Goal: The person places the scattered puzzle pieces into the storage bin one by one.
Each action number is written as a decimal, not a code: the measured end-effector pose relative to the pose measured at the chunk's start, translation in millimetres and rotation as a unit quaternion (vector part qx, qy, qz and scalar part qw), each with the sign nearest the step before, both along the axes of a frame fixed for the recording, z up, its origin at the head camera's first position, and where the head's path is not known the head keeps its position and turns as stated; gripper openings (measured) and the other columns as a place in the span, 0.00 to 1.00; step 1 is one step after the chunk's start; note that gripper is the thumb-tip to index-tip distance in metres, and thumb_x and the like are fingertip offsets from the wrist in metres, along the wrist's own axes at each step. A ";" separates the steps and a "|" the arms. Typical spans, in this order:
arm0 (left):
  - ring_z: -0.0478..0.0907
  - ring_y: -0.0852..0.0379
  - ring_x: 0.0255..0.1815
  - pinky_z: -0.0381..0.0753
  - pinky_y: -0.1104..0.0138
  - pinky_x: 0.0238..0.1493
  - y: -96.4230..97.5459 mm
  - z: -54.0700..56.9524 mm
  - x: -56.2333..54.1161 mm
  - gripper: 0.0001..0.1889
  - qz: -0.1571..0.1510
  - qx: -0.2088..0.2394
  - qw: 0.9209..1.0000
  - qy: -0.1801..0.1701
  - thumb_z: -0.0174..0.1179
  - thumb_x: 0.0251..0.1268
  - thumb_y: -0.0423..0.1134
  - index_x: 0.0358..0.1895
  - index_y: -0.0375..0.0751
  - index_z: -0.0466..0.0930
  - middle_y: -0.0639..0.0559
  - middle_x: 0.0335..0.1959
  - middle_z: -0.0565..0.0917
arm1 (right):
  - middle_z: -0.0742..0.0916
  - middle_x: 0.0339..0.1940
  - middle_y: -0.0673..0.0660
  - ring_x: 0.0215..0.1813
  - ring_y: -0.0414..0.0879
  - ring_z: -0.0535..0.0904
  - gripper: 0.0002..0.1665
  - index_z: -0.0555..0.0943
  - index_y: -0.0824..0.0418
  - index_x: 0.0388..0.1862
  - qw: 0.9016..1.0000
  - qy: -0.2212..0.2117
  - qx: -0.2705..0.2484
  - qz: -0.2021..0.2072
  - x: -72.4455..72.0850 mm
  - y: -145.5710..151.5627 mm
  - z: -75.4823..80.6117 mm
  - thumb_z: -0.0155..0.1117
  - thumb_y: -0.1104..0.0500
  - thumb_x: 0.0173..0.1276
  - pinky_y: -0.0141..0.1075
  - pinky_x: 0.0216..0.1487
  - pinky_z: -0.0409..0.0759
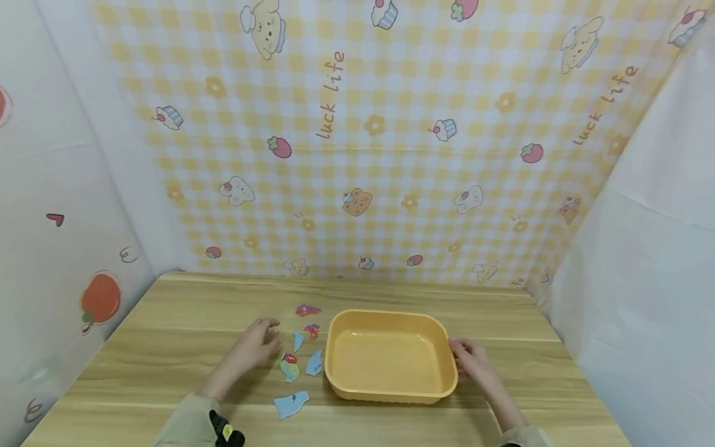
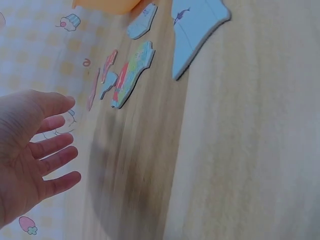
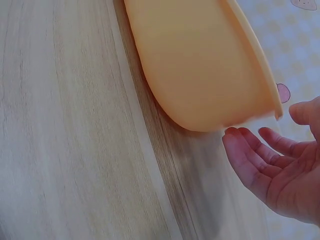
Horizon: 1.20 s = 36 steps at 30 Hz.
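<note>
An orange-yellow plastic tray (image 1: 391, 357) with rounded corners stands on the wooden table. My right hand (image 1: 471, 359) is at its right end; in the right wrist view the fingertips (image 3: 235, 134) lie close against or just beside the wall, and the thumb stands apart from the rim. Whether they touch cannot be told. Left of the tray lie several flat, irregular puzzle-like pieces: a large light blue piece (image 1: 292, 405), a multicoloured piece (image 1: 289, 367), a blue piece (image 1: 314, 363) and smaller ones. My left hand (image 1: 258, 343) hovers left of them, fingers spread, holding nothing.
A yellow-checked cloth (image 1: 374, 167) with cartoon prints hangs behind the table's back edge. White curtains stand at the left (image 1: 61, 186) and right (image 1: 648, 248). Wooden tabletop (image 1: 530, 366) extends right of the tray.
</note>
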<state>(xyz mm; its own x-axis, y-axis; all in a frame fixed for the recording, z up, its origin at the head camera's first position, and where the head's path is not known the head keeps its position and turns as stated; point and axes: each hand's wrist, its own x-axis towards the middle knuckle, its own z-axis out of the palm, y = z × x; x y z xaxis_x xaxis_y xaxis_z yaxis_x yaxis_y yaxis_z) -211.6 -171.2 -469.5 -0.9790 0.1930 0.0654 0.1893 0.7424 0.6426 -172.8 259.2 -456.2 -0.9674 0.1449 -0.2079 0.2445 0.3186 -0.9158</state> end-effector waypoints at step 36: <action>0.71 0.33 0.54 0.73 0.49 0.54 45.2 -0.5 -58.0 0.25 0.027 0.040 0.996 -0.069 0.55 0.59 0.30 0.58 0.22 0.63 0.26 0.54 0.71 | 0.82 0.25 0.59 0.21 0.42 0.76 0.19 0.75 0.76 0.42 0.988 0.065 0.139 -0.001 7.9 -12.8 -5.9 0.65 0.65 0.54 0.31 0.19 0.77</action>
